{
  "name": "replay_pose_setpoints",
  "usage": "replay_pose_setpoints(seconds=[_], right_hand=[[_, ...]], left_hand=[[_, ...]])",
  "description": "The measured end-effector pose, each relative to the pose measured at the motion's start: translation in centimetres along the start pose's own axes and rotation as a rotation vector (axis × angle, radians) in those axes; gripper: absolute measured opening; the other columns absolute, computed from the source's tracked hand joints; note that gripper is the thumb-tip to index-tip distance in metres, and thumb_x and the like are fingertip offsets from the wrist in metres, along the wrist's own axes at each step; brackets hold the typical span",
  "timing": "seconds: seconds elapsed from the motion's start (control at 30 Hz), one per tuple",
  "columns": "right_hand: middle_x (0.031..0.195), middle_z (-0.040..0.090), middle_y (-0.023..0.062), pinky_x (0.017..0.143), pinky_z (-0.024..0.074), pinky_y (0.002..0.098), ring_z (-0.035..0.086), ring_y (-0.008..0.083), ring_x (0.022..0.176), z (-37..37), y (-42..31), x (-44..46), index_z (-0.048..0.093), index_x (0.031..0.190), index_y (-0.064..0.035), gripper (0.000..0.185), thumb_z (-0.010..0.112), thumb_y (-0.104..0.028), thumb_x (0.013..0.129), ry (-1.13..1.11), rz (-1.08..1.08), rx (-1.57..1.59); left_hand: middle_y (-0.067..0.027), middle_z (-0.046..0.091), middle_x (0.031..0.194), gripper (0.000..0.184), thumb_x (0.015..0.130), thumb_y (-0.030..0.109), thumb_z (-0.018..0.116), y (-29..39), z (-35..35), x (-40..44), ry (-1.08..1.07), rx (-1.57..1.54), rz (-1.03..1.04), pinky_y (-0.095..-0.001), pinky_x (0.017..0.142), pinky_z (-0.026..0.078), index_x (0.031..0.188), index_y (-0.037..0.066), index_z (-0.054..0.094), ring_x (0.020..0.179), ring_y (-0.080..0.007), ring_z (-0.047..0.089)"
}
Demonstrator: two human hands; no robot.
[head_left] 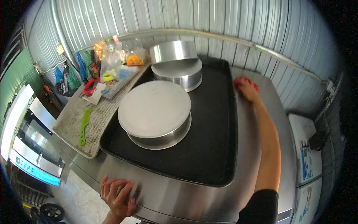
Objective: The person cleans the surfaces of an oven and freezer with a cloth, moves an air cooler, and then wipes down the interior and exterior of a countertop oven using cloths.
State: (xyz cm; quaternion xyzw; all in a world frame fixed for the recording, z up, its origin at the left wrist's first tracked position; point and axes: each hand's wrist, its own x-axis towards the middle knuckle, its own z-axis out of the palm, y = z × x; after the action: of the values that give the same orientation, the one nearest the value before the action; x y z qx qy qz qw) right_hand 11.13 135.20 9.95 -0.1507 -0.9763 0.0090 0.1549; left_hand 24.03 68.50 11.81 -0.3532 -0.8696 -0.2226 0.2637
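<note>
My right hand (247, 90) is stretched out to the far right of the steel table, its fingers pressed onto a crumpled red cloth (252, 83). Beside that arm lies a large black baking tray (212, 149). Round metal cake pans stand on the tray: a pan with a flat, pale top (154, 108) at the front, and another pan (179, 72) behind it with a tilted metal ring (173, 51) on top. My left hand (117, 196) rests on the table's front edge, fingers apart and holding nothing.
A perforated metal tray (71, 123) on the left carries a green plastic knife (85, 127), red-handled scissors (89, 87) and several plastic bags (112, 59). Corrugated metal wall (212, 18) closes off the back. An oven (33, 138) stands left, a white refrigerator (305, 149) right.
</note>
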Motion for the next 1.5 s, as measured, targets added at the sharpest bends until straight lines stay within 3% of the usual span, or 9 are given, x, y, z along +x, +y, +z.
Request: replay_pose_setpoints(seconds=[0.2,0.37,0.73,0.83,0.93,1.17,1.3,1.37,1.5], right_hand=[[0.148,0.042,0.0194,0.115,0.0265,0.0455,0.036,0.0375,0.139,-3.8,-8.7,-13.0,0.046,0.142,-0.0088,0.053,0.055,-0.021,0.091,0.043,-0.064,0.269],[0.151,0.039,0.0163,0.117,0.0203,0.0491,0.033,0.0367,0.140,-10.4,-14.8,-28.8,0.045,0.144,-0.0120,0.053,0.053,-0.024,0.094,-0.050,-0.128,0.198],[0.152,0.038,0.0118,0.118,0.0190,0.0477,0.029,0.0310,0.144,-16.6,-23.8,-46.4,0.046,0.145,-0.0142,0.055,0.058,-0.018,0.091,-0.139,0.458,0.045],[0.151,0.041,0.0116,0.117,0.0232,0.0467,0.030,0.0314,0.143,-16.1,-19.8,-49.1,0.049,0.142,-0.0133,0.050,0.056,-0.013,0.092,0.005,0.485,-0.129],[0.146,0.046,0.0092,0.113,0.0316,0.0427,0.038,0.0301,0.138,-14.6,-18.2,-48.4,0.054,0.137,-0.0142,0.047,0.057,-0.017,0.090,0.186,0.624,-0.398],[0.145,0.046,0.0053,0.119,0.0242,0.0452,0.037,0.0259,0.140,-12.1,-34.8,-41.4,0.051,0.138,-0.0255,0.051,0.060,-0.025,0.088,0.129,0.399,0.062],[0.148,0.044,0.0032,0.118,0.0265,0.0470,0.036,0.0246,0.141,-13.1,-28.2,-44.8,0.048,0.141,-0.0281,0.050,0.057,-0.033,0.092,-0.012,0.512,-0.172],[0.150,0.041,0.0024,0.117,0.0258,0.0476,0.032,0.0240,0.143,-7.7,-15.5,-47.4,0.044,0.144,-0.0274,0.052,0.055,-0.034,0.094,-0.683,0.668,-1.224],[0.148,0.044,0.0061,0.111,0.0361,0.0470,0.037,0.0296,0.139,-10.8,-6.4,-46.2,0.040,0.145,-0.0311,0.048,0.047,-0.031,0.098,0.159,0.926,-0.389]], left_hand=[[-0.0120,0.057,0.119,0.050,0.073,0.030,0.072,-0.6,-0.9,0.0,-0.078,-0.281,-0.002,-0.0490,0.095,0.044,0.119,0.012,0.066,0.107,-0.0335,0.055],[-0.0142,0.052,0.127,0.054,0.074,0.017,0.074,-2.8,-4.3,10.7,-0.004,-0.289,0.639,-0.0491,0.100,0.041,0.127,0.012,0.061,0.118,-0.0336,0.051],[-0.0225,0.029,0.153,0.113,0.069,0.038,0.082,-6.1,15.4,42.3,-0.103,0.159,0.373,-0.0519,0.112,0.028,0.156,0.029,0.011,0.138,-0.0407,0.032],[-0.0203,0.044,0.140,0.098,0.070,0.047,0.081,-5.2,17.6,43.6,-0.110,0.177,0.373,-0.0539,0.102,0.040,0.148,0.012,0.033,0.126,-0.0398,0.045],[-0.0147,0.054,0.127,0.086,0.075,0.044,0.077,-8.5,23.2,46.4,0.169,0.103,0.535,-0.0497,0.090,0.049,0.148,0.028,0.033,0.118,-0.0391,0.053],[-0.0132,0.025,0.158,0.076,0.090,0.044,0.061,-10.6,25.3,50.2,0.039,0.062,0.577,-0.0546,0.111,0.030,0.154,0.036,0.020,0.141,-0.0378,0.031],[-0.0110,0.022,0.159,0.069,0.092,0.022,0.061,-6.2,15.6,42.6,0.193,-0.088,1.006,-0.0510,0.115,0.027,0.153,0.027,0.029,0.144,-0.0352,0.026],[-0.0108,0.021,0.159,0.070,0.089,0.015,0.062,-4.6,10.5,37.9,0.171,-0.076,1.071,-0.0510,0.116,0.026,0.152,0.024,0.032,0.145,-0.0344,0.024],[-0.0110,0.021,0.157,0.071,0.082,0.013,0.069,-3.9,4.4,30.9,0.193,-0.035,1.209,-0.0584,0.116,0.027,0.146,0.024,0.040,0.145,-0.0373,0.022]])
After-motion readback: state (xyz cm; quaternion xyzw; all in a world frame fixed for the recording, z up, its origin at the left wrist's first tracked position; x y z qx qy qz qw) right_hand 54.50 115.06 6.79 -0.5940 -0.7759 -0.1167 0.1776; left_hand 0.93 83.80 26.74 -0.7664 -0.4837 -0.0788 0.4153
